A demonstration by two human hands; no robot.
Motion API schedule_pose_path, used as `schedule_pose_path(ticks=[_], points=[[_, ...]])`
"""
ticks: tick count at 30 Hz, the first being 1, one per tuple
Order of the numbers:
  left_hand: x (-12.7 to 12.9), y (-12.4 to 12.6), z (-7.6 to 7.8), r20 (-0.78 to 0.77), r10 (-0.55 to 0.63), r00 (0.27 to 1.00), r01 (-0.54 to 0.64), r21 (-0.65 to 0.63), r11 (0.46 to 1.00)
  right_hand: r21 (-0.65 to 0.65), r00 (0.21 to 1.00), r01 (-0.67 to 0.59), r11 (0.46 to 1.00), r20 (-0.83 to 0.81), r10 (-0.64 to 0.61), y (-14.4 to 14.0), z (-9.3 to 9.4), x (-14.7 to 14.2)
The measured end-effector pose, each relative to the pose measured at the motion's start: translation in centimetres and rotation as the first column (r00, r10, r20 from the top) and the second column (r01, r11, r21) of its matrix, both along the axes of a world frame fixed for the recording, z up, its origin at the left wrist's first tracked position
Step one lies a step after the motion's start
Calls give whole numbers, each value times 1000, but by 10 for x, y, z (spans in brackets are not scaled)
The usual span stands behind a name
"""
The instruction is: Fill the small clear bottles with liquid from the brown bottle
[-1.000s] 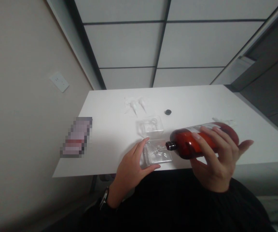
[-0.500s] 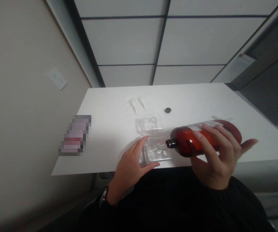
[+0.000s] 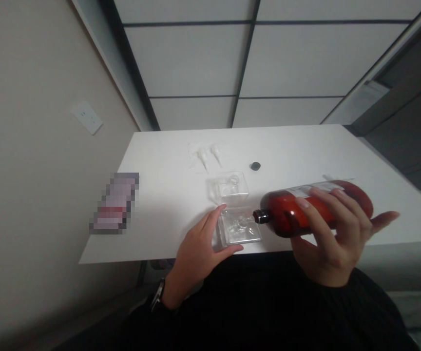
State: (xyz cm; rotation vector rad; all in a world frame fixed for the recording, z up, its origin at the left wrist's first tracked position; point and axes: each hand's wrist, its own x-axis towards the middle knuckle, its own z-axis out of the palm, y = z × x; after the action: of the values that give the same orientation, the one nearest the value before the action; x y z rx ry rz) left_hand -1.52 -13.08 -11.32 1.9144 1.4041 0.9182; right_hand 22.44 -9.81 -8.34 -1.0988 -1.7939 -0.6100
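Your right hand [image 3: 333, 243] covers the near side of the amber bottle [image 3: 287, 214], so most of its label stays hidden. Whether liquid leaves the bottle's mouth you cannot tell (the clear tray [image 3: 239, 229] is too glassy to show its contents). The object at the bench's [image 3: 305, 151] left edge is pixelated [image 3: 115, 203]. Both your forearms vanish into dark clothing
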Motion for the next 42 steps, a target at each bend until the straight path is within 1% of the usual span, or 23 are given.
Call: schedule_pose_path(ticks=[5, 17, 26, 35, 42], points=[[0, 0, 0, 2, 5, 1000, -5, -12, 1000, 12, 999, 17, 1000, 32, -17, 0, 1, 1], [0, 0, 2, 10, -6, 1000, 7, -19, 1000, -5, 996, 85, 996, 22, -85, -1, 0, -2], [0, 0, 2, 4, 0, 1000, 0, -18, 1000, 22, 998, 43, 999, 36, -43, 0, 0, 3], [0, 0, 2, 5, -5, 1000, 5, -22, 1000, 2, 1000, 19, 1000, 8, -19, -1, 0, 2], [1, 1, 3, 0, -4, 1000, 4, -29, 1000, 33, 1000, 12, 999, 23, -12, 1, 0, 2]])
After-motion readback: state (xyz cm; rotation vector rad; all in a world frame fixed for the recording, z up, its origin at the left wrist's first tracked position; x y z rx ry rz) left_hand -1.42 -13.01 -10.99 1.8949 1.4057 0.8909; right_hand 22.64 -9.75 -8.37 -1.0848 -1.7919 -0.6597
